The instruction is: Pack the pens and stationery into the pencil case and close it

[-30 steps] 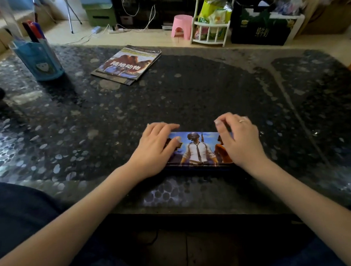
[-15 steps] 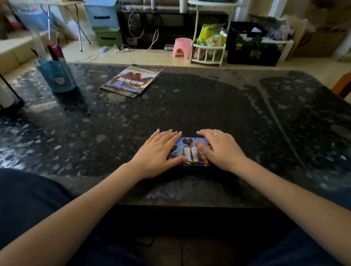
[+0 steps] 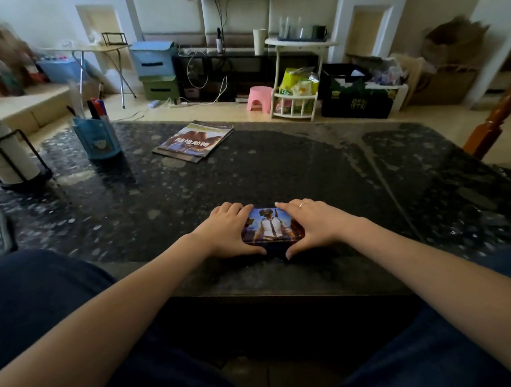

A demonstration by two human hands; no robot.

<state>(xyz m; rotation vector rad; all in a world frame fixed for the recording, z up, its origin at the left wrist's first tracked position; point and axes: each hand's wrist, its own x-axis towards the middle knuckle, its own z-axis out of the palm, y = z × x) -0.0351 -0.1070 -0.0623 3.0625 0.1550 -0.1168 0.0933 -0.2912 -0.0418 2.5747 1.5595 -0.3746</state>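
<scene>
The pencil case [image 3: 271, 226], a flat box with a printed game figure on its lid, lies closed near the front edge of the dark stone table [image 3: 276, 169]. My left hand [image 3: 229, 232] covers its left end, fingers over the far edge and thumb at the near edge. My right hand [image 3: 310, 224], with a ring on it, grips the right end the same way. Both ends of the case are hidden under my hands. No loose pens lie on the table near the case.
A blue pen holder [image 3: 97, 138] with markers stands at the far left, next to a white roll in a black wire stand [image 3: 9, 155]. A stack of magazines [image 3: 194, 140] lies at the far middle. A wooden chair back [image 3: 490, 121] rises at the right.
My hands have slid closer together on the closed case, thumbs now hooked at its near edge. The camera has tilted up, showing more of the room.
</scene>
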